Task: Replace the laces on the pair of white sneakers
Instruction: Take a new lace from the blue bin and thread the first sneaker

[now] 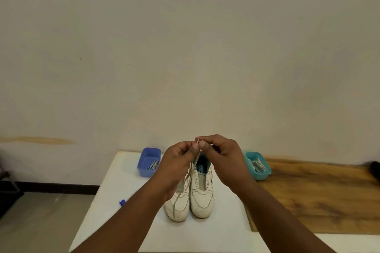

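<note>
Two white sneakers (190, 197) stand side by side on a white counter (115, 207). Above them, the left hand (176, 162) and right hand (223, 157) meet, fingers pinching a lace (181, 188) that trails down over the left sneaker.

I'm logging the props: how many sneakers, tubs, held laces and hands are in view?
Sneakers: 2, left and right
Tubs: 2, blue and teal
Held lace: 1
Hands: 2, left and right
Total: 7
</note>
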The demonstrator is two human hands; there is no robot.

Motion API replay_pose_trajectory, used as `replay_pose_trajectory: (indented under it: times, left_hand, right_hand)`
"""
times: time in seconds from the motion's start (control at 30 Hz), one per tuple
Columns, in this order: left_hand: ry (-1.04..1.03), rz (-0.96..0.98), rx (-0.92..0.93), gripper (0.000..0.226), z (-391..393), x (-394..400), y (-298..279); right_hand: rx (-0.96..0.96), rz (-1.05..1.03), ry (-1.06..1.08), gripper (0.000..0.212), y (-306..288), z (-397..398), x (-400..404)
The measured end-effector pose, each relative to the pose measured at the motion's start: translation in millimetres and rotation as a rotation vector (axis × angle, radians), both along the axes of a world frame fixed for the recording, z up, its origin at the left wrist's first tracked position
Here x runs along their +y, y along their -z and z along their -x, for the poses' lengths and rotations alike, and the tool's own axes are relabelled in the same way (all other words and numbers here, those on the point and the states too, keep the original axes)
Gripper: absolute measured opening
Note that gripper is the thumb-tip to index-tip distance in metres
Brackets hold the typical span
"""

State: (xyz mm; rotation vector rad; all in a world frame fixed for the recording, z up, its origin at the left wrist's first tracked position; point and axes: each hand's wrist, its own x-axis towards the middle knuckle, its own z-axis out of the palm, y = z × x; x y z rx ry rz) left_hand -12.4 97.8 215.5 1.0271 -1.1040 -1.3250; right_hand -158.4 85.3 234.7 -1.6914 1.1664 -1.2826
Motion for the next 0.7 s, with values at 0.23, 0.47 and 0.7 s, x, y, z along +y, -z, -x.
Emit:
replay_pose_trajectory:
  times: [0.23,0.47,0.7]
  left_hand:
    - [0.019,-0.079,-0.014,0.031,-9,-5,3]
    - [0.121,-0.087,-0.028,0.040,-14,-4,10]
    - [-0.329,-0.063,-0.576,0.014,-39,-29,91]
  right_hand:
    - [-0.035,-0.153,-0.140,0.013,-3,5,-8]
    - [0.022,-0.129,-0.176,0.012,-1,0,-15]
    - [0.001,-0.075,-0.136,0.013,-18,-5,-24]
